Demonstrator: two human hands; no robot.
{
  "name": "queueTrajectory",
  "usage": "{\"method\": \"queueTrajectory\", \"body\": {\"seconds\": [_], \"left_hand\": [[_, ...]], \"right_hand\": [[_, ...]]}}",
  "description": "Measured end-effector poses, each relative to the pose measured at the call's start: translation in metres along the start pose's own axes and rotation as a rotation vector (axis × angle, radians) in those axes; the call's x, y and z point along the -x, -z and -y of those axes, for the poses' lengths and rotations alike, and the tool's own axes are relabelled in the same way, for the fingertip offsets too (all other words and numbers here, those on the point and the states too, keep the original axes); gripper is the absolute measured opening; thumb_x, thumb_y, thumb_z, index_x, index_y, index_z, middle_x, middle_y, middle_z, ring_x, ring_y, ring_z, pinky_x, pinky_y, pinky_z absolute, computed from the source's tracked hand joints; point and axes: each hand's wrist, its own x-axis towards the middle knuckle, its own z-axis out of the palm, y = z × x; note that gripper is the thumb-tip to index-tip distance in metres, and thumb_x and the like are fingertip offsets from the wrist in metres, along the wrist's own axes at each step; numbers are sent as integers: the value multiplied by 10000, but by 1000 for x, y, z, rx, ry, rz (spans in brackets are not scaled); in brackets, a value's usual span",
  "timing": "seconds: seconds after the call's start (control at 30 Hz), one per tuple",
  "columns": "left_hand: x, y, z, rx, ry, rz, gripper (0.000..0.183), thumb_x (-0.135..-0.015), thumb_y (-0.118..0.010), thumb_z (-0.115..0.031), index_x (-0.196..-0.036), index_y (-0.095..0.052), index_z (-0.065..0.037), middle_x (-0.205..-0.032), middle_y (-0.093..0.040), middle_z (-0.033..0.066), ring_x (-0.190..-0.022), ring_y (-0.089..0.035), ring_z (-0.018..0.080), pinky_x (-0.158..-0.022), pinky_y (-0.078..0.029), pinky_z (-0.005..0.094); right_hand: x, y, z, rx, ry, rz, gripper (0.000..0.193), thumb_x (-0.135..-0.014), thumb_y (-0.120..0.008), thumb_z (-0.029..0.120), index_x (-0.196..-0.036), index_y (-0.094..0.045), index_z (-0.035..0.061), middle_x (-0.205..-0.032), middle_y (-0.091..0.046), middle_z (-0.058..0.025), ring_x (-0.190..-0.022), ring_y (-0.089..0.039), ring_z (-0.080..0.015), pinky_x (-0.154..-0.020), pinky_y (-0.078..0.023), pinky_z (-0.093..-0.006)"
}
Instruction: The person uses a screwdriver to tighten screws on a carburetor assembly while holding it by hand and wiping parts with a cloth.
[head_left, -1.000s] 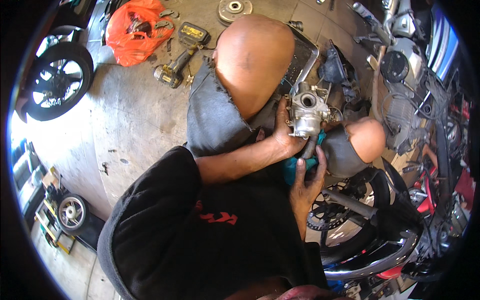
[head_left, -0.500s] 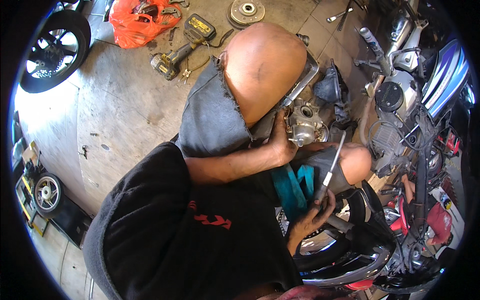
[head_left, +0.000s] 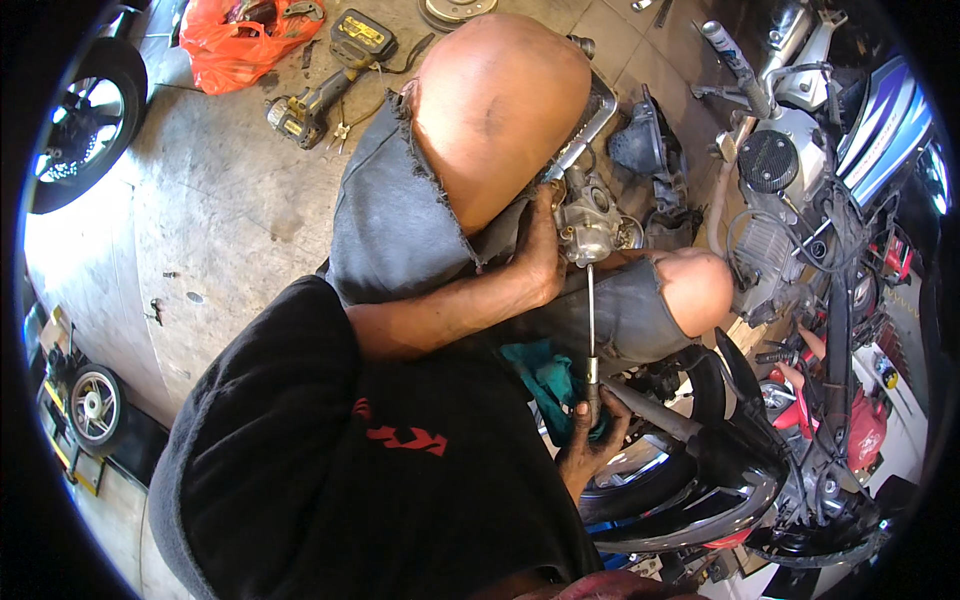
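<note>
"What's changed?"
"The screwdriver, angled clear half a second ago, now appears to meet the carburetor's lower end — tool and part line up."
"And the hands?"
"Left hand clasps the carburetor between the knees; right hand pinches the screwdriver."
"Around them?"
"Stained floor — cordless driver leftward, stripped motorcycle right."
</note>
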Motion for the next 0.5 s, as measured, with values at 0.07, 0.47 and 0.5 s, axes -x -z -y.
{"method": "queueTrajectory", "body": {"seconds": [0.07, 0.47, 0.5], "left_hand": [[-2, 3, 2, -2, 1, -26, 500, -943, -373, -507, -1244, -470, -120, -1138, -578, 64, -998, -596, 185, -866, -493, 374], [-16, 16, 12, -69, -45, -28, 444, -947, -421, -435, -1169, -512, -62, -1070, -574, 75, -946, -590, 170, -823, -504, 345], [-15, 15, 12, -83, -35, -30, 439, -947, -425, -431, -1160, -519, -59, -1061, -576, 72, -935, -591, 168, -816, -505, 343]], "right_hand": [[-2, 1, 2, -2, 22, 4, 369, -850, -687, 243, -1065, -568, -33, -1025, -587, -140, -994, -526, -244, -936, -376, -375], [-14, -11, 10, 67, 123, 4, 409, -875, -640, 224, -1144, -576, -77, -1109, -621, -228, -1025, -590, -321, -932, -425, -397], [-14, -11, 10, 56, 95, 26, 421, -879, -640, 229, -1165, -566, -70, -1136, -608, -211, -1057, -567, -303, -956, -403, -393]]}}
